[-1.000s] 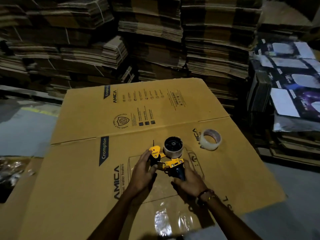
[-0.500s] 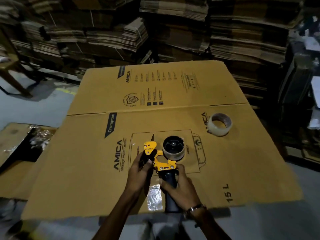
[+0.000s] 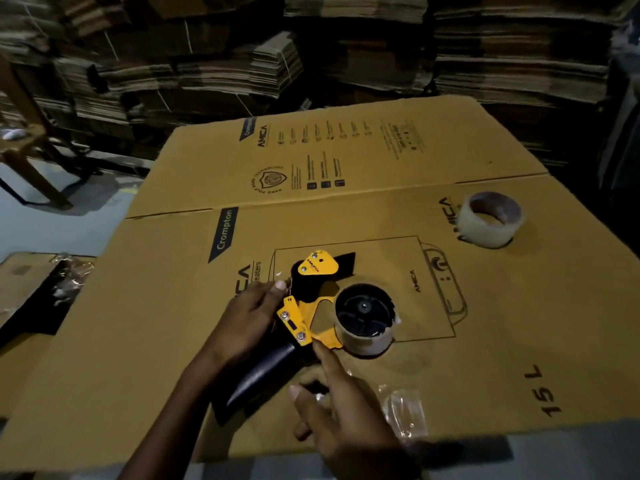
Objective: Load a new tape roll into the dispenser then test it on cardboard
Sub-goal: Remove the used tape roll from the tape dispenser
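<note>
**Dispenser lying on the flattened carton, both my hands at it**

The yellow and black tape dispenser lies on its side on the flattened cardboard carton, with its black handle pointing back toward me and a roll of clear tape seated on its hub at the right. My left hand rests against the dispenser's left side, fingers bent around the black front part near the yellow plate; the grip there is loose, more a steadying hold than a clamp. My right hand is just below the frame, index finger stretched out so its tip touches the lower yellow edge beside the roll, the other fingers loosely curled and holding nothing.

A second tape roll stands well apart on the carton, toward the far right by the printed lettering. A crumpled piece of clear plastic wrap lies on the carton just right of my right hand. Stacks of flat cardboard fill the background.
</note>
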A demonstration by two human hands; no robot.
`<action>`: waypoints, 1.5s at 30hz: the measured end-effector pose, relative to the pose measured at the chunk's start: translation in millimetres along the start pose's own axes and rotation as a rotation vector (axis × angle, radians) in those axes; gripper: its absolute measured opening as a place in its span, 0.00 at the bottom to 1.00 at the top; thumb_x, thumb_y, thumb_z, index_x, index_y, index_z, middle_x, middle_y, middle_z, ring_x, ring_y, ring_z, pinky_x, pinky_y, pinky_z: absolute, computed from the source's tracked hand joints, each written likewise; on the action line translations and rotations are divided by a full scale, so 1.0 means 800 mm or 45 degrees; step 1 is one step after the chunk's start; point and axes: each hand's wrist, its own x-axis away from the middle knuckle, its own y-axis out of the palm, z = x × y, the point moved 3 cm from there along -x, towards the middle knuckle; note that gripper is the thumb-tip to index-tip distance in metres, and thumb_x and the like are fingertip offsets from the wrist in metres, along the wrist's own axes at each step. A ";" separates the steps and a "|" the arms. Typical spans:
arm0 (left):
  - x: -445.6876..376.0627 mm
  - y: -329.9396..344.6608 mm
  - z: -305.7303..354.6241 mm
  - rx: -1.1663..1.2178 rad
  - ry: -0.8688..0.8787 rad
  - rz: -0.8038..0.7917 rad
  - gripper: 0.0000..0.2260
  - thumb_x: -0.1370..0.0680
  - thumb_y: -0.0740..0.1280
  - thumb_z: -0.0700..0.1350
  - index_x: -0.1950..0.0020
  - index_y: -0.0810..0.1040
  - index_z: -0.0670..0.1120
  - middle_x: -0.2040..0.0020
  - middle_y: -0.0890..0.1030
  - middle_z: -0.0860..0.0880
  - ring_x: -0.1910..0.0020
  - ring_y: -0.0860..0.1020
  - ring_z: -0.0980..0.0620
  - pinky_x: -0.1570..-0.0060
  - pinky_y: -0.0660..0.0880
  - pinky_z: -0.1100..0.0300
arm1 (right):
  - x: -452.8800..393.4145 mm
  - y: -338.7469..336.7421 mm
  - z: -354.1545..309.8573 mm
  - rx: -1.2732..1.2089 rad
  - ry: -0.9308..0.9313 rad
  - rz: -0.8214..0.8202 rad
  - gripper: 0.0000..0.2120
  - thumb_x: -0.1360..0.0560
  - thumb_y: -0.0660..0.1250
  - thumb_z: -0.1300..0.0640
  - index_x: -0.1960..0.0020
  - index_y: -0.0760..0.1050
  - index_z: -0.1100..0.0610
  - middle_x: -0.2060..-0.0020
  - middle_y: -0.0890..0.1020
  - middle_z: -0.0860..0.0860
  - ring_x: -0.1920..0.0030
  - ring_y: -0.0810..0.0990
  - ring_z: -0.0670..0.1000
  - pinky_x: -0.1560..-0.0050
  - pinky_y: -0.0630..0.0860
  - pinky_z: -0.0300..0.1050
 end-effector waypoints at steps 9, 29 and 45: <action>0.040 0.019 0.018 -0.543 0.086 0.050 0.37 0.36 0.48 0.82 0.50 0.80 0.56 0.52 0.82 0.53 0.49 0.80 0.49 0.44 0.78 0.46 | -0.038 -0.131 0.000 0.767 -0.493 0.508 0.30 0.26 0.61 0.30 0.31 0.72 0.45 0.40 0.74 0.41 0.42 0.72 0.42 0.50 0.75 0.38; 0.090 0.039 -0.010 -0.313 0.634 0.269 0.41 0.31 0.64 0.74 0.24 0.68 0.53 0.29 0.74 0.49 0.41 0.77 0.50 0.41 0.78 0.44 | -0.002 -0.119 0.043 0.749 -0.701 0.242 0.46 0.34 0.81 0.52 0.24 0.58 0.51 0.34 0.65 0.45 0.38 0.64 0.37 0.44 0.65 0.21; 0.087 0.039 -0.011 -0.342 0.622 0.213 0.38 0.27 0.66 0.69 0.22 0.65 0.52 0.29 0.73 0.48 0.36 0.74 0.48 0.38 0.75 0.48 | 0.005 -0.123 0.059 0.591 -0.699 0.283 0.48 0.35 0.82 0.51 0.24 0.58 0.46 0.31 0.73 0.45 0.33 0.72 0.46 0.35 0.72 0.44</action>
